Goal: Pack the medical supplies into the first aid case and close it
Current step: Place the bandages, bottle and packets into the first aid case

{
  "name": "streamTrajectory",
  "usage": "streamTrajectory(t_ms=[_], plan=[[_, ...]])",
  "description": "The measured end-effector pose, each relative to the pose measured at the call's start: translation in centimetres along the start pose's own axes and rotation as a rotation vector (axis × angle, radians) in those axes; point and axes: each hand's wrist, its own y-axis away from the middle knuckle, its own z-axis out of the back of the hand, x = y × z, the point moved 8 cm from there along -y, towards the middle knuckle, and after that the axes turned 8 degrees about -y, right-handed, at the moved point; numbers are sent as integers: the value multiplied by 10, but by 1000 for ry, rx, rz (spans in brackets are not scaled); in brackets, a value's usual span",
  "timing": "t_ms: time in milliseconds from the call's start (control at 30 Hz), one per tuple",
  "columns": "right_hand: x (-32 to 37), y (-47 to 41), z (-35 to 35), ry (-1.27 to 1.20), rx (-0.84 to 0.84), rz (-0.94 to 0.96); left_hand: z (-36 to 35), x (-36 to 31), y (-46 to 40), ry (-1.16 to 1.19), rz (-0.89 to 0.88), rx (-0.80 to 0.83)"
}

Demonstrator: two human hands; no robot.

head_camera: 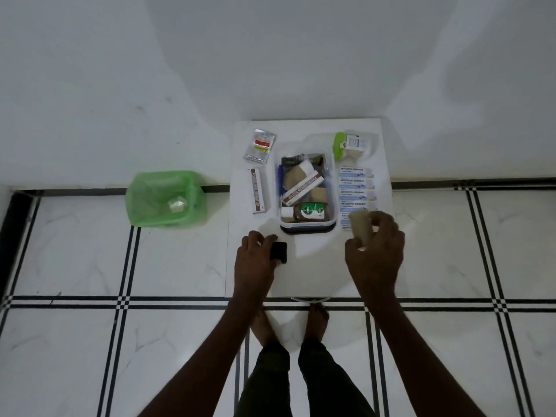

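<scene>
My right grip holds a beige roll, long axis pointing up-frame; my left grip pinches a small black item. The open first aid case, mid-frame on the worktop, is part-filled; bandage strips, ointment box, sachet remain outside.
</scene>
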Motion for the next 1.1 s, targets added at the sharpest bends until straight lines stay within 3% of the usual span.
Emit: streamTrajectory(t_ms=[100,233,300,500,633,767,900,1100], plan=[[41,-6,12,-121,-61,107,3,4,-4,48,37,14],[95,-27,-30,-150,229,339,14,16,-7,172,109,-15],[101,-39,-58,-62,398,363,24,24,-9,237,151,-56],[94,-62,-97,122,599,387,59,39,-14,396,216,-211],[95,-63,-101,114,658,369,79,40,-21,533,244,-296],[98,-59,-91,85,592,408,110,27,-45,625,241,-380],[100,-53,-95,124,583,476,137,-11,-91,533,111,-369],[88,-50,-96,104,572,487,136,-62,-151,125,-108,-283]])
